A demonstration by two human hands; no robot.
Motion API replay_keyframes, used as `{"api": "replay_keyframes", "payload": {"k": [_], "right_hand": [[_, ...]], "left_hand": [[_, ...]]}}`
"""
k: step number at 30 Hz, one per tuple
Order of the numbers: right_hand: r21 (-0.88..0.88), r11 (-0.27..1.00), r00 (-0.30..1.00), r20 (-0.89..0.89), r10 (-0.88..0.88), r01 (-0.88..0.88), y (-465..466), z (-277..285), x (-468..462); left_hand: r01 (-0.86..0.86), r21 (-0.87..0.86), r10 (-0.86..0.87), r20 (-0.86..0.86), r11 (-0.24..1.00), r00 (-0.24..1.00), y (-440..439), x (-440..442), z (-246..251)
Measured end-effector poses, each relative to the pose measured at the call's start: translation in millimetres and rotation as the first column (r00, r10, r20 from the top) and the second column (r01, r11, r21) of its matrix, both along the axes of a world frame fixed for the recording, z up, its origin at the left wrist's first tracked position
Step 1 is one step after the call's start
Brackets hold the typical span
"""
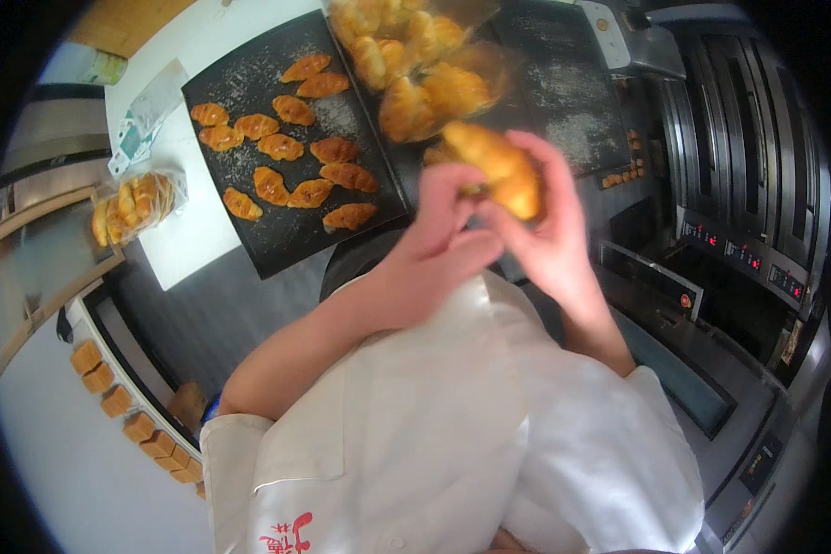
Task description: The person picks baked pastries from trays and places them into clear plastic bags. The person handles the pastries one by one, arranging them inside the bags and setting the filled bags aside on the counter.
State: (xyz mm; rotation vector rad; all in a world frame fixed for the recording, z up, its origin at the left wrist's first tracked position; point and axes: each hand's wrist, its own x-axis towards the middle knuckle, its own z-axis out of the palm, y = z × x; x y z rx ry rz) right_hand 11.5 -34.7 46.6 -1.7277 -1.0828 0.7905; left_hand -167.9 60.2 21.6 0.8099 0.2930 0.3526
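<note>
A golden bread roll (502, 166) is gripped in my right hand (554, 221), in front of my chest. My left hand (450, 228) is beside it, fingers curled near the roll's lower left side; blur hides whether they hold anything. Just beyond both hands, clear plastic bags of rolls (436, 90) lie over a dark baking tray. To the left, a black baking tray (249, 239) bears several glazed rolls (280, 147). A bag of rolls (138, 201) rests at the white table's left edge.
Another dark tray (561, 83) lies at the right, beside a white device (606, 34). Ovens with lit red displays (741, 256) stand farther right. Clear plastic bags (156, 100) lie on the white table (173, 256). Several brown bread blocks (138, 427) line a surface at lower left.
</note>
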Motion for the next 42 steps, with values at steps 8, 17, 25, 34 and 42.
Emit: {"api": "replay_keyframes", "payload": {"k": [8, 17, 25, 34, 42], "right_hand": [[-0.138, 0.978, 0.98, -0.099, -0.171, 0.157, -40.5, 9.3, 71.1], [-0.567, 0.801, 0.628, 0.555, 0.545, -0.194, 33.3, -24.5, 70.5], [-0.532, 0.802, 0.447, 0.668, 0.595, -0.272, 25.0, -38.8, 65.6], [-0.757, 0.523, 0.286, 0.44, 0.851, -0.392, 66.0, -76.3, 61.7], [-0.966, 0.187, 0.115, 0.168, 0.979, -0.178, 90.1, -104.2, 66.3]], "left_hand": [[0.563, 0.629, -0.156, -0.581, 0.536, 0.798, 3.4, 27.4, -9.7], [0.588, 0.688, -0.019, -0.643, 0.427, 0.766, -17.1, 44.6, -46.2], [0.526, 0.666, 0.007, -0.623, 0.529, 0.782, -18.4, 42.8, -48.0], [0.549, 0.61, -0.04, -0.647, 0.571, 0.761, -17.6, 43.1, -40.7], [0.492, 0.649, 0.019, -0.615, 0.58, 0.788, -18.0, 41.8, -41.4]]}}
